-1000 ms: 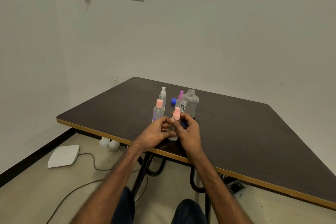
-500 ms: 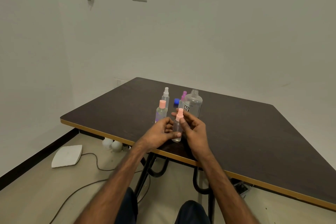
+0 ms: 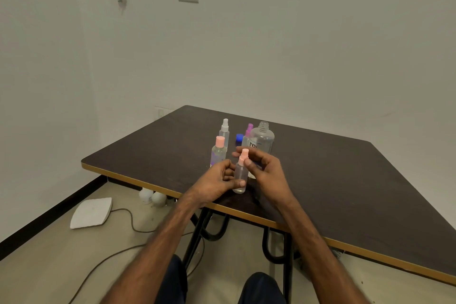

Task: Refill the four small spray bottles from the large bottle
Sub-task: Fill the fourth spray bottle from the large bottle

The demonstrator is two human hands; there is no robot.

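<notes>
- Clear small spray bottle, upright, above the table's near edge, gripped by my left hand.
- My right hand pinches its pink cap.
- Uncapped large bottle stands just beyond.

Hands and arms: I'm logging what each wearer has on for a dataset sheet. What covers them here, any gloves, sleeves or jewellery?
Nothing covers them. The left hand and the right hand are bare, without gloves, and no rings, watch or bands show. Both forearms are bare up to the bottom edge of the picture, so no sleeve is in view. Dark blue trousers cover the knees below.
</notes>
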